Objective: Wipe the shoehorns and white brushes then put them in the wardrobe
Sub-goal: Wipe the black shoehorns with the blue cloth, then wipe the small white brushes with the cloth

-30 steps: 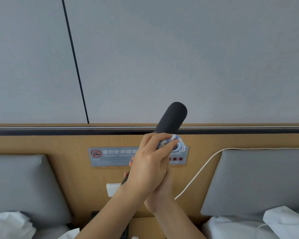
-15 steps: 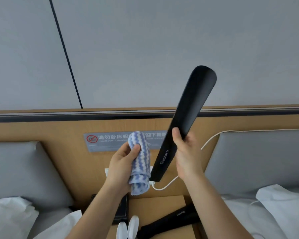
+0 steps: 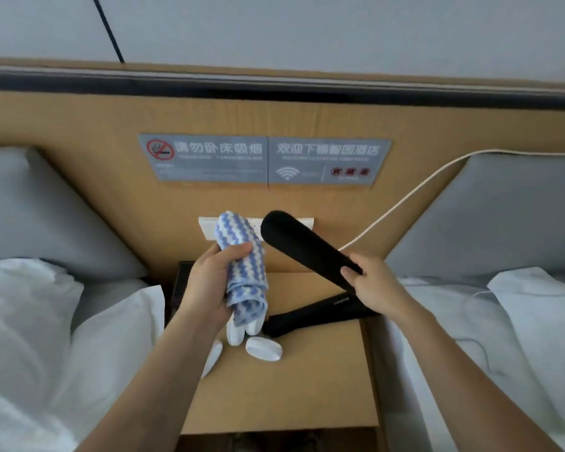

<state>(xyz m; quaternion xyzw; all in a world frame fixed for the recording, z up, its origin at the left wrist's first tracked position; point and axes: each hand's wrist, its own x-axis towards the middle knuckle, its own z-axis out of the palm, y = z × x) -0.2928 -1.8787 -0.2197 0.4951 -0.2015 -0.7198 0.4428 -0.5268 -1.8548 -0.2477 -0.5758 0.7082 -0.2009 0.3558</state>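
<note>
Gripping black shoehorn (image 3: 304, 246) by narrow end in right hand (image 3: 375, 288), blade slanting up-left above nightstand (image 3: 291, 396); clutching rolled striped cloth (image 3: 242, 265) in left hand (image 3: 209, 282). On nightstand: second shoehorn (image 3: 313, 316), white brushes (image 3: 263, 349), perhaps three. Bare wood toward front edge, beds (image 3: 62, 321) flanking

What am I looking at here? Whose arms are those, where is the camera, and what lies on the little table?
No machine here: these are a person's two bare arms, seen from one camera worn on the head, looking forward and down. The left hand grips a rolled blue-and-white cloth. The right hand holds a black shoehorn by one end, raised above a wooden bedside table between two beds. On the table lie a second black shoehorn and small white brushes, partly hidden behind the cloth and arm. A grey sign hangs on the headboard behind.
</note>
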